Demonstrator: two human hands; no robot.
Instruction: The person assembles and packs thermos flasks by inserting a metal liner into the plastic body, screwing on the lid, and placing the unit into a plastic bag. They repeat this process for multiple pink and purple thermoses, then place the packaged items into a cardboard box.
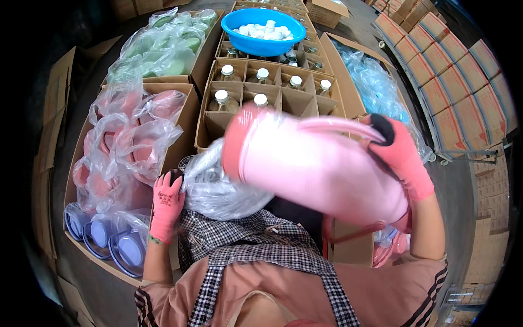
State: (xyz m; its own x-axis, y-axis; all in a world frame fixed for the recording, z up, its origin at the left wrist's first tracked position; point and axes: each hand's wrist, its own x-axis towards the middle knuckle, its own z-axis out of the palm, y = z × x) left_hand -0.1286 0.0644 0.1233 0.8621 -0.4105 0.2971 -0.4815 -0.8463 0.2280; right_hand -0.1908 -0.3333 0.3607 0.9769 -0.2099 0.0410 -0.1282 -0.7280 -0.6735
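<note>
A large pink plastic jug [310,163] lies tilted across the middle of the view, its darker pink rim toward the left. My right hand [400,155], in a pink glove with black fingertips, grips the jug's handle end at the right. My left hand [166,204], also gloved in pink, holds a crumpled clear plastic bag [218,188] next to the jug's mouth. The jug hides what lies beneath it.
A divided carton [272,95] holds white-capped glass bottles. A blue basin [264,30] of white caps sits behind it. Left cartons hold bagged pink [136,141], green [169,46] and blue [109,240] parts. Blue bagged items [376,87] lie right; stacked cartons [452,76] stand beyond.
</note>
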